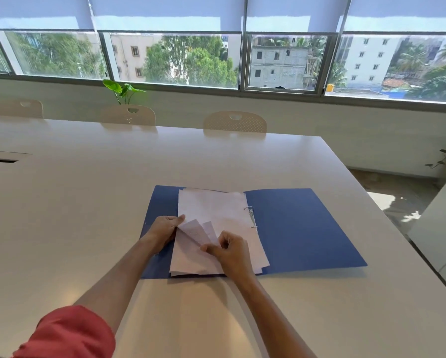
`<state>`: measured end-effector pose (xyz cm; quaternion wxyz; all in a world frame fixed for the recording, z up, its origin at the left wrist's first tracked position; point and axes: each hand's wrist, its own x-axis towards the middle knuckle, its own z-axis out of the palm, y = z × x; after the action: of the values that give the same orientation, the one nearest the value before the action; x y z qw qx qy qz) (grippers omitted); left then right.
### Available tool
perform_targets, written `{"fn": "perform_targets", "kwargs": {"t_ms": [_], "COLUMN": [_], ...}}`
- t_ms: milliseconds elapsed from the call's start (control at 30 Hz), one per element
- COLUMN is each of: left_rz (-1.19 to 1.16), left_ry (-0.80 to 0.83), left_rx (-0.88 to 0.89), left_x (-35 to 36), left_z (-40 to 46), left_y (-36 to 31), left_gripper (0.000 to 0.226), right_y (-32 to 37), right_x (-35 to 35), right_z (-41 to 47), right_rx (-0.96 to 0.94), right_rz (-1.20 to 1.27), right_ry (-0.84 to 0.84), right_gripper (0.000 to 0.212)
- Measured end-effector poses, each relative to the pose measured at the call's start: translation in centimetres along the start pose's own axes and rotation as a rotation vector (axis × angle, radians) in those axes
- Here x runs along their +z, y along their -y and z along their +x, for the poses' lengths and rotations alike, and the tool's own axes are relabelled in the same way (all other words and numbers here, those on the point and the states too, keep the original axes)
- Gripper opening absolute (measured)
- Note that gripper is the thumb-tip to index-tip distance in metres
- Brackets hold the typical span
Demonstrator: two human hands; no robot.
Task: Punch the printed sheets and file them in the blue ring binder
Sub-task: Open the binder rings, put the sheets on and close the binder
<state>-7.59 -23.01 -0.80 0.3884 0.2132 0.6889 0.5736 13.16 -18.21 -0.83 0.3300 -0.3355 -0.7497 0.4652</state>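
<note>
The blue ring binder [302,228] lies open flat on the white table [87,202], its metal rings [251,218] at the spine. A stack of white printed sheets [216,208] rests on the binder's left half, against the rings. My left hand [165,228] grips the stack's left edge with thumb on top. My right hand [232,251] pinches the lifted corner of the upper sheets near the lower middle, and folded-back page corners show between the two hands. No hole punch is in view.
Three pale chairs [235,122] stand along the table's far side under a wide window. A green plant [122,90] rises behind the middle chair. The table's right edge [387,215] drops to the floor, with a white unit [439,228] beyond.
</note>
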Motion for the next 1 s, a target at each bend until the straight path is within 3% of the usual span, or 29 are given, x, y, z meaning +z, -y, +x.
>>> {"fn": "perform_targets", "kwargs": {"t_ms": [233, 333, 367, 467, 600, 800, 900, 1000], "left_rz": [-0.039, -0.01, -0.008, -0.044, -0.073, -0.046, -0.021, -0.012], "left_ry": [-0.042, -0.03, -0.031, -0.043, -0.005, 0.003, -0.027, -0.078], "left_rx": [-0.035, -0.028, -0.019, -0.023, -0.035, -0.021, -0.027, -0.024], "left_x": [-0.6, -0.4, -0.3, -0.1, -0.1, -0.2, -0.2, 0.0], "left_z": [0.2, -0.2, -0.3, -0.3, -0.3, -0.2, -0.2, -0.3], "left_y": [0.0, -0.3, -0.4, -0.6, -0.8, -0.4, -0.2, -0.3], "left_gripper": [0.047, 0.04, 0.043, 0.063, 0.073, 0.041, 0.028, 0.031], "right_y": [-0.3, -0.5, -0.4, 0.4, 1.7, 1.3, 2.0, 2.8], "right_x": [-1.4, -1.7, -1.8, -2.1, -1.7, -2.0, -3.5, -6.6], "right_z": [0.4, 0.6, 0.6, 0.2, -0.3, 0.2, 0.5, 0.8], "right_rx": [0.097, 0.073, 0.061, 0.057, 0.089, 0.182, 0.223, 0.297], "right_rz": [0.292, 0.392, 0.401, 0.388, 0.391, 0.468, 0.618, 0.796], "right_ry": [-0.153, -0.156, -0.145, -0.11, -0.098, -0.22, -0.37, -0.575], "right_gripper": [0.054, 0.082, 0.083, 0.056, 0.056, 0.057, 0.05, 0.034]}}
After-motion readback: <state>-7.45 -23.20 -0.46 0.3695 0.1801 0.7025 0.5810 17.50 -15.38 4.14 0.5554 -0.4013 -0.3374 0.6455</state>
